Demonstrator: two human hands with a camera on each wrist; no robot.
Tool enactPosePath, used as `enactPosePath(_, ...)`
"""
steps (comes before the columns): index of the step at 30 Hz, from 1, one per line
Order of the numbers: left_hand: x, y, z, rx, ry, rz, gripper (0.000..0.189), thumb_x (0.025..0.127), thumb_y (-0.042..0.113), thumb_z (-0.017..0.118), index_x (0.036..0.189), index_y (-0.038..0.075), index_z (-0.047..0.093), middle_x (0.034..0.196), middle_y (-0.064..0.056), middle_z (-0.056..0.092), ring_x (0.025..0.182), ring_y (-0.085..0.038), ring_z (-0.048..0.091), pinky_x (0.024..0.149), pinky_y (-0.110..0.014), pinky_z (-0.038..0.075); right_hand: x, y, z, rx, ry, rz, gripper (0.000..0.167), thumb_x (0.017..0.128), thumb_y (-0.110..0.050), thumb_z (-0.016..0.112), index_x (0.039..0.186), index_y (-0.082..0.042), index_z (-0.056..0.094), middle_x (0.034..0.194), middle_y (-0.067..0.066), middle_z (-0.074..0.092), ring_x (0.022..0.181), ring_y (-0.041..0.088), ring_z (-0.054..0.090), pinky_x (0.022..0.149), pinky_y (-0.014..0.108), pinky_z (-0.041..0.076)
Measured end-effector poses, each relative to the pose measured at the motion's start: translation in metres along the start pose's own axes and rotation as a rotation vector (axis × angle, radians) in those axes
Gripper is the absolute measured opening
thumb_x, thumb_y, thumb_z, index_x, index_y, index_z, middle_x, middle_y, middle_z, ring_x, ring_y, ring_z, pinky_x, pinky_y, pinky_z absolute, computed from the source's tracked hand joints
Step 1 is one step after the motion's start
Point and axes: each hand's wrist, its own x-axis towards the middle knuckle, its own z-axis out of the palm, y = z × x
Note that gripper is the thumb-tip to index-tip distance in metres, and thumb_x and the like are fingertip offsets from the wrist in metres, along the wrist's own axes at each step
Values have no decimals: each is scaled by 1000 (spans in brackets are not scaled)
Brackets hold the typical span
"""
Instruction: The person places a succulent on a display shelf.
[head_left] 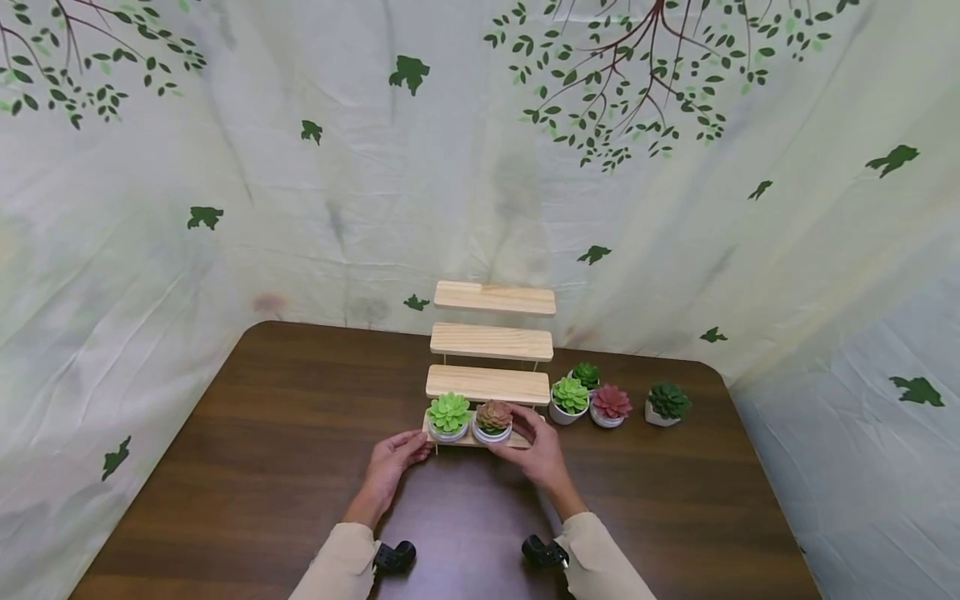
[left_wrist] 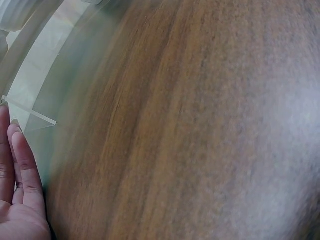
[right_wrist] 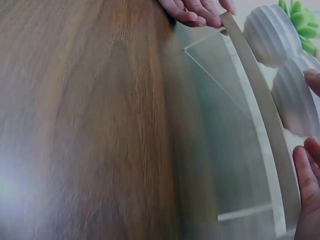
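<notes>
No words or labels can be read on anything here.

A dark brown wooden table point(head_left: 262, 467) fills the bottom of the head view. Behind it hangs a pale cloth point(head_left: 300, 208) with printed tree branches, green leaves and little green birds. The cloth wraps around three sides.

A wooden step shelf point(head_left: 491, 342) stands on the table at about 12 o'clock from the hands. It has four steps. On the lowest step sit a light green plant pot point(head_left: 448, 416) and a pinkish-brown plant pot point(head_left: 493, 419), side by side.

The left hand point(head_left: 396, 462) is at the left end of the lowest step, fingers straight and touching its edge. The right hand point(head_left: 538, 450) is at the right end, fingers bent around the end of the step, just beside the pinkish-brown pot.

At about 2 o'clock from the hands, four more small plant pots point(head_left: 611, 404) stand on the table next to the shelf.
</notes>
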Motion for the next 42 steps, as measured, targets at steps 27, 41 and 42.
enactPosePath(27, 0, -1, 0, -8, -19, 14, 25, 93, 3, 61, 109, -16, 60, 81, -4, 70, 75, -11, 66, 72, -23, 56, -30, 57, -110, -75, 696, 32, 59, 72, 4, 82, 125, 5, 54, 120, 24, 57, 107, 27, 53, 86, 27, 44)
enactPosePath(41, 2, -1, -1, 10, -16, 10, 24, 93, 5, 62, 107, -14, 62, 82, -5, 71, 77, -11, 66, 72, -23, 56, -16, 71, -129, -94, 538, 250, 88, 76, -6, 81, 146, 2, 28, 147, 23, 36, 133, 38, 36, 109, 51, 32)
enactPosePath(42, 1, -1, -1, 8, -15, 8, 24, 93, 5, 62, 107, -14, 62, 82, -5, 71, 77, -11, 66, 72, -23, 56, -14, 72, -130, -92, 526, 261, 89, 77, -6, 81, 147, 1, 27, 148, 23, 35, 133, 38, 36, 109, 51, 32)
